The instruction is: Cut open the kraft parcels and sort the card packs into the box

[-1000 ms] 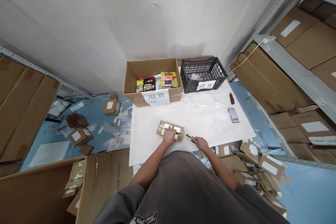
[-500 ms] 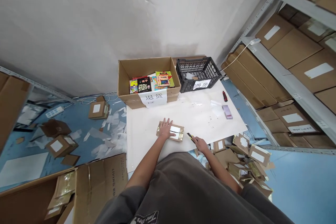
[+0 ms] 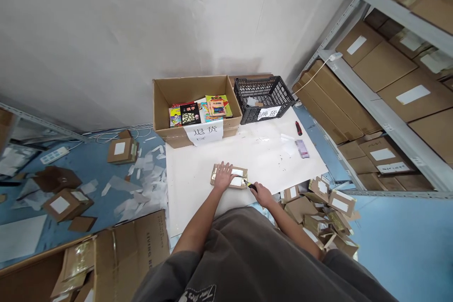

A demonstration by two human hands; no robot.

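Note:
A small taped cardboard box [image 3: 241, 182] with a white label lies on the white table [image 3: 191, 198], close to my body. Across its left part, my left hand [image 3: 223, 176] rests flat with fingers stretched out, pressing on the top. My right hand [image 3: 262, 194] is wrapped round a yellow and black box cutter [image 3: 252, 186]. The cutter's blade end reaches over the right end of the box; whether it touches the tape is too small to tell.
Behind stand an open carton [image 3: 166, 134] with books and a black plastic crate [image 3: 247, 115]. A red cutter [image 3: 298, 128] lies at the table's right. Opened boxes [image 3: 318, 217] are heaped on the floor to the right, paper scraps [image 3: 148, 184] to the left. Shelving [image 3: 382, 118] holds cartons.
My right hand has moved left, bringing the cutter's blade from beside the box to over its right end. My left hand stays on the box. The view has shifted slightly.

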